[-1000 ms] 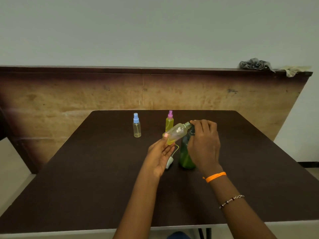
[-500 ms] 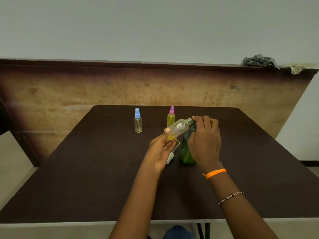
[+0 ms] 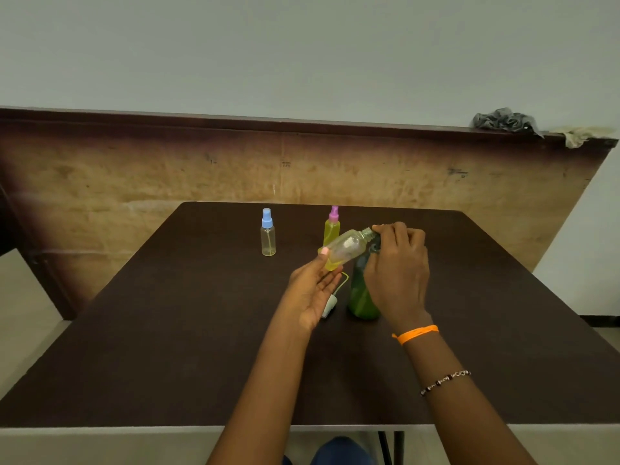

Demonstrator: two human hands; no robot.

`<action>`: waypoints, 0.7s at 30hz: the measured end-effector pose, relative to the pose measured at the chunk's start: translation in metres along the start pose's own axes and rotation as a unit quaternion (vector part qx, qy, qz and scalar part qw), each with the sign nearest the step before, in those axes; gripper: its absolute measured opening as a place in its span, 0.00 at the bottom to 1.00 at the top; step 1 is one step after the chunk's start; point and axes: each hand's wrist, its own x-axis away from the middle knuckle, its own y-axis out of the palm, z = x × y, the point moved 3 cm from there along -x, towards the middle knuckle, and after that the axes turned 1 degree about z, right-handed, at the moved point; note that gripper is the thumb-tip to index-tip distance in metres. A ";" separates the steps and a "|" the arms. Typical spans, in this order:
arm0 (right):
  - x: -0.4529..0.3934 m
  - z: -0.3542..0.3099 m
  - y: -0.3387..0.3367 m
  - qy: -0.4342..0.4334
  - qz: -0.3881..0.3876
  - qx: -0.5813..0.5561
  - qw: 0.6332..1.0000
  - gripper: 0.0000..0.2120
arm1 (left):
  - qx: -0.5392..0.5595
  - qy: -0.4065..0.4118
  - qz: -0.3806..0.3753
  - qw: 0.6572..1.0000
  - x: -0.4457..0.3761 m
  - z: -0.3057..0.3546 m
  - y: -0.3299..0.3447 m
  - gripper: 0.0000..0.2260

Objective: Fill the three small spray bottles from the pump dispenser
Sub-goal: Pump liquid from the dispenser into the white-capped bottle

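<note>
My left hand holds an uncapped small bottle tilted on its side, neck against the pump spout; yellow-green liquid pools at its lower end. My right hand is curled over the pump head of the green dispenser, which stands on the dark table. The bottle's white spray cap with its tube lies on the table under my left hand. A blue-capped bottle with a little liquid and a pink-capped bottle full of yellow liquid stand upright farther back.
A wooden board leans against the wall behind the table. Crumpled grey and beige rags lie on its top edge at the right. The table's near edge runs just above my knees.
The hands and the bottle stay at the pump spout; only the camera view has shifted slightly.
</note>
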 end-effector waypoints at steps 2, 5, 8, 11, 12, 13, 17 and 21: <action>0.012 0.002 0.008 -0.005 -0.009 0.014 1.000 0.27 | -0.001 -0.004 0.001 1.000 -0.002 -0.001 -0.002 0.08; 0.025 0.005 0.014 -0.001 -0.011 0.013 1.000 0.30 | -0.009 -0.009 0.004 1.000 -0.003 -0.002 -0.003 0.08; 0.015 0.003 0.007 -0.007 -0.006 0.011 1.000 0.28 | -0.007 -0.007 0.007 1.000 -0.002 0.000 -0.002 0.08; -0.002 0.001 -0.002 -0.013 -0.007 0.011 1.000 0.21 | -0.008 -0.002 0.000 1.000 -0.002 0.003 0.001 0.08; -0.004 0.001 -0.004 -0.013 -0.009 0.006 1.000 0.19 | -0.008 0.001 -0.002 1.000 -0.002 0.003 0.001 0.07; -0.004 0.002 -0.003 -0.012 -0.006 -0.002 1.000 0.18 | -0.007 0.002 -0.004 1.000 -0.001 0.003 0.002 0.07; 0.010 0.004 0.008 -0.014 0.026 -0.001 1.000 0.22 | 0.003 -0.003 -0.004 1.000 -0.002 0.001 0.000 0.07; 0.007 0.007 0.008 -0.013 0.034 0.008 0.999 0.20 | 0.001 -0.006 -0.003 1.000 -0.001 0.000 -0.001 0.07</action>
